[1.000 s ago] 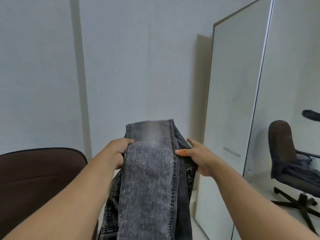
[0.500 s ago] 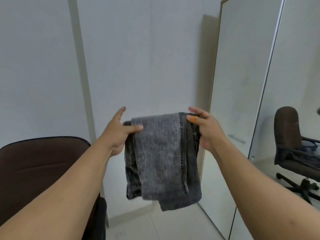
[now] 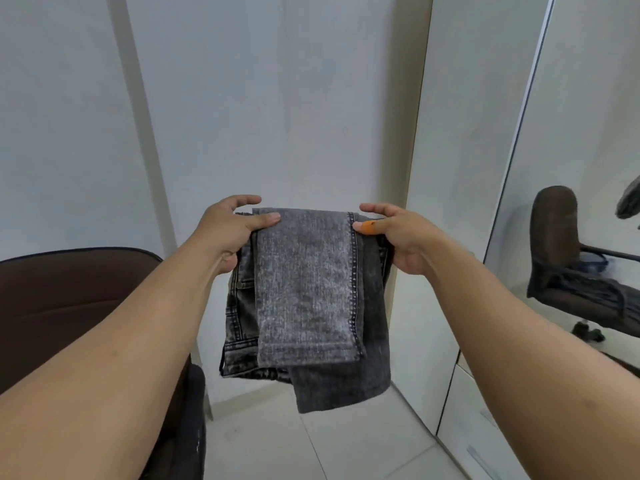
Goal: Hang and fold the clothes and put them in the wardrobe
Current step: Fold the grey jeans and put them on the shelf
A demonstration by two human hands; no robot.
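Note:
A pair of grey washed jeans (image 3: 306,299), folded over into a hanging bundle, is held up in front of me at chest height. My left hand (image 3: 230,230) pinches the top left corner of the fold, thumb on the front. My right hand (image 3: 398,237) pinches the top right corner, its thumb with an orange nail lying on the seam. The folded legs hang down toward the floor. The white wardrobe (image 3: 460,168) stands just to the right, its door closed.
A brown office chair (image 3: 69,306) sits at the lower left, close to my left arm. A mirror panel (image 3: 581,168) on the right reflects another view of the chair with clothes on it. White wall ahead, pale tiled floor (image 3: 311,445) below.
The jeans have been folded shorter and lifted; both hands rose from the sides of the long bundle to its top corners. The view tilted slightly downward, showing more floor.

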